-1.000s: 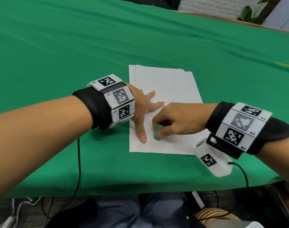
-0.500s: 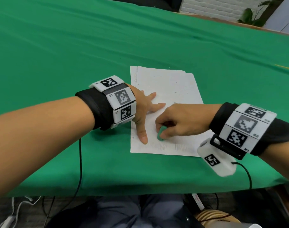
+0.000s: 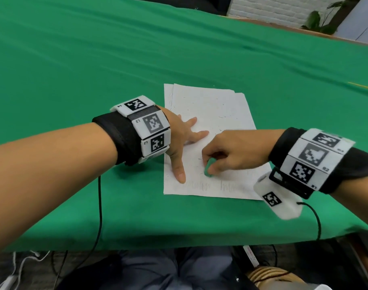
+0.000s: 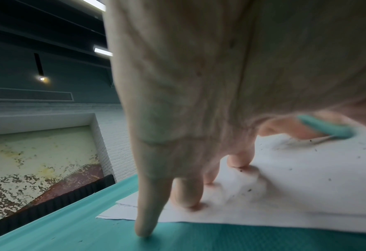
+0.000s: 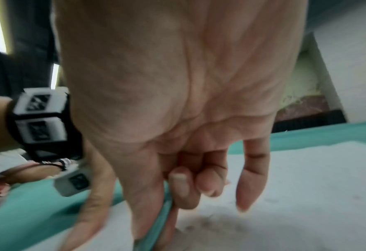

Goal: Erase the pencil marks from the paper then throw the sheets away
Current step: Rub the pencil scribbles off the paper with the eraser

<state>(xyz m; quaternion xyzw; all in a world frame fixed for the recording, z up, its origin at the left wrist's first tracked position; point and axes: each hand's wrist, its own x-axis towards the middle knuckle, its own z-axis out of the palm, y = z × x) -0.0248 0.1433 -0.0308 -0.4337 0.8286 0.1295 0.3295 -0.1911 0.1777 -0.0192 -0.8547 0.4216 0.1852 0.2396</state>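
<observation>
Two or three white sheets of paper lie stacked on the green table, with faint pencil zigzags along the near edge. My left hand lies flat with spread fingers on the sheets' left side, its little finger on the cloth beside the paper. My right hand pinches a small green eraser between thumb and fingers and presses it on the sheet just above the zigzags. The eraser shows in the left wrist view, and as a green edge in the right wrist view.
A green cloth covers the table, whose front edge runs close to my lap. A yellow pencil lies at the far right. Black cables hang from both wrists over the edge. Eraser crumbs dot the paper.
My right hand with the eraser has shifted slightly right and down across the sheet. My left hand has stayed pressed on the paper.
</observation>
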